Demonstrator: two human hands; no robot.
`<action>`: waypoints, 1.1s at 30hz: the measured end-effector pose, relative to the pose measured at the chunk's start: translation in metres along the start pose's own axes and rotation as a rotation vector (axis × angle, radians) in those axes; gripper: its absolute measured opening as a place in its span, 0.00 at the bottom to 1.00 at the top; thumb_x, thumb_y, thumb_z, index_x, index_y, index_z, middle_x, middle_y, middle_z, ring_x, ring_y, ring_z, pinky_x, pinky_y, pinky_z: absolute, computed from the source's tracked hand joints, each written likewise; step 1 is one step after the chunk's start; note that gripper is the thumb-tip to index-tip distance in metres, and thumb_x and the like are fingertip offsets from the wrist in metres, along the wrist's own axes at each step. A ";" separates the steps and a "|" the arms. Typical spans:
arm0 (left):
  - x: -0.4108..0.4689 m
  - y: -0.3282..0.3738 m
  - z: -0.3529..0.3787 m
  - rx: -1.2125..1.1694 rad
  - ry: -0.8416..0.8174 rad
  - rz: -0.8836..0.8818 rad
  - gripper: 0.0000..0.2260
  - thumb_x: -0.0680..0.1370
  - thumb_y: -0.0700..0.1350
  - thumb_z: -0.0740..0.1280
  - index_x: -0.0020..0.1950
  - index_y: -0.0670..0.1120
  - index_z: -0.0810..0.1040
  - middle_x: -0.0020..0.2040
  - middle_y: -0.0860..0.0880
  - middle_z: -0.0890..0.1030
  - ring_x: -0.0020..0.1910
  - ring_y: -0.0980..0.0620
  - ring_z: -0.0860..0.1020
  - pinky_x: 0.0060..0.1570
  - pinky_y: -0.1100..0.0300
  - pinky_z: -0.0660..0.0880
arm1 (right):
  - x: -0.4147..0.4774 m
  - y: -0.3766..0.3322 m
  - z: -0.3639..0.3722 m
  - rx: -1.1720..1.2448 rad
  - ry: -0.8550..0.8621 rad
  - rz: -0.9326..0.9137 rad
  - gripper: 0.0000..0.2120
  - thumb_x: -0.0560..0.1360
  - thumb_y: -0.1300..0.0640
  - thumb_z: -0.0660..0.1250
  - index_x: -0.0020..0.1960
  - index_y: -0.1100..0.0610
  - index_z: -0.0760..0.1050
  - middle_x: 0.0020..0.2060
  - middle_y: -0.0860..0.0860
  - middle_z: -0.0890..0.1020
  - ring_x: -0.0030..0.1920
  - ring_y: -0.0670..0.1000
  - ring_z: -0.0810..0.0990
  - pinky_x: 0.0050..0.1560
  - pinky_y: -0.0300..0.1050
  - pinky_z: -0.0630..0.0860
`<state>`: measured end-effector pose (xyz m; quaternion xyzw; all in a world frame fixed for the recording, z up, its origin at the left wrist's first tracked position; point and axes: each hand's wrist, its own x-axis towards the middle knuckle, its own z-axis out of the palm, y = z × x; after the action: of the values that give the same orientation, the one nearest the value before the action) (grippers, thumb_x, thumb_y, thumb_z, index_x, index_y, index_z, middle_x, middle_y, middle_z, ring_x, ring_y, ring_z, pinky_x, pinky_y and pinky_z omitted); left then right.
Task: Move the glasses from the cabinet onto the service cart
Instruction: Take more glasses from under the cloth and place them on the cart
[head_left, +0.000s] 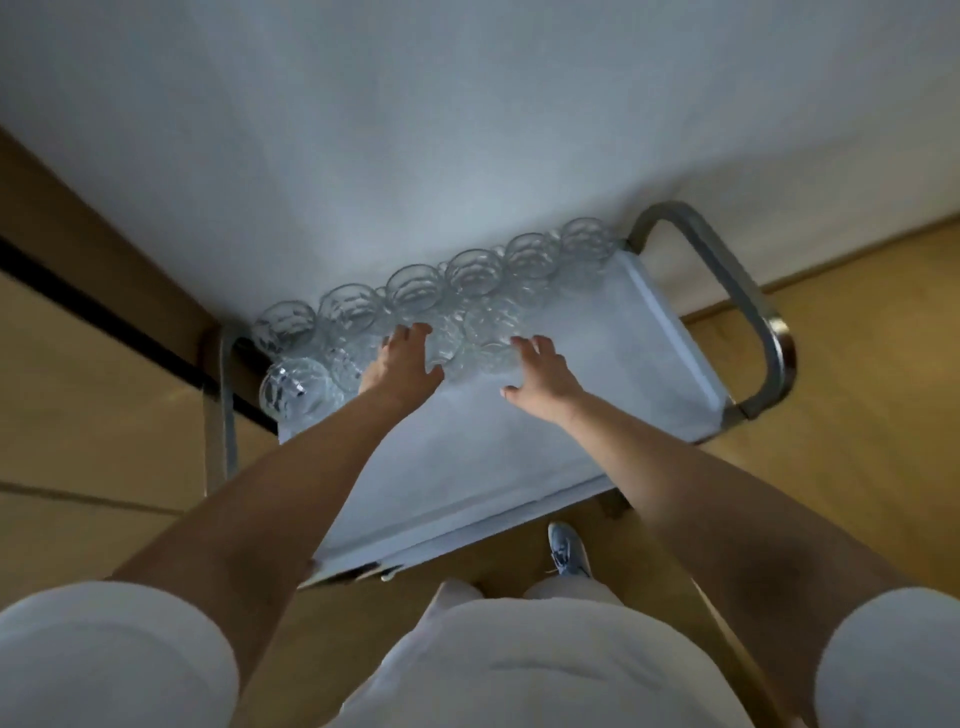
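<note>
Clear, faceted drinking glasses (415, 291) are standing upright on the white, flat-topped service cart (519, 457), six of them lining its far edge in a row against the pale grey wall (467, 130). More glasses are sitting in a second row just in front, toward the left half of the cart top. One of these, the near-left glass (296, 389), is standing at the left end of the cart.

Both bare arms are reaching forward over the cart top. The left hand (402, 358) is spreading its fingers loosely beside the second-row glasses, thumb pointing right. The right hand (540, 382) is doing the same from the other side, fingers splayed and thumb pointing left. Two second-row glasses (491, 332) are sitting between the hands. Neither hand is curling round a glass, and blur is hiding whether the fingertips are touching the glass.

The curved grey metal handle (748, 312) is framing the cart's right end. A light blue-grey shoe (569, 551) is resting on the tan wooden floor (857, 364) below the cart's near edge.
</note>
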<state>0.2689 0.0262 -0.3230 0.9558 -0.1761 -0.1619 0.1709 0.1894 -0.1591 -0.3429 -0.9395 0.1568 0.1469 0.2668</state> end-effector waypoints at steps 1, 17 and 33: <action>0.002 0.005 0.001 -0.014 0.002 0.059 0.25 0.76 0.47 0.66 0.71 0.46 0.64 0.67 0.42 0.67 0.67 0.42 0.67 0.62 0.45 0.70 | -0.009 0.006 0.000 0.034 0.006 0.018 0.36 0.75 0.50 0.69 0.76 0.53 0.53 0.74 0.58 0.54 0.71 0.63 0.63 0.68 0.55 0.66; -0.056 0.250 0.110 0.167 -0.401 0.809 0.24 0.78 0.50 0.65 0.72 0.49 0.64 0.72 0.48 0.65 0.70 0.45 0.64 0.67 0.52 0.65 | -0.193 0.203 -0.045 0.497 0.495 0.462 0.39 0.70 0.55 0.74 0.75 0.56 0.58 0.71 0.56 0.62 0.70 0.54 0.65 0.66 0.38 0.60; -0.166 0.600 0.253 0.062 -0.466 1.101 0.24 0.76 0.48 0.67 0.71 0.48 0.65 0.71 0.47 0.66 0.70 0.45 0.64 0.65 0.52 0.66 | -0.406 0.488 -0.168 0.431 0.766 0.734 0.39 0.71 0.46 0.72 0.75 0.54 0.58 0.73 0.55 0.60 0.73 0.54 0.60 0.70 0.45 0.60</action>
<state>-0.1401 -0.5048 -0.2764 0.6678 -0.6831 -0.2496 0.1587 -0.3293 -0.5580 -0.2823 -0.7340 0.5848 -0.1562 0.3079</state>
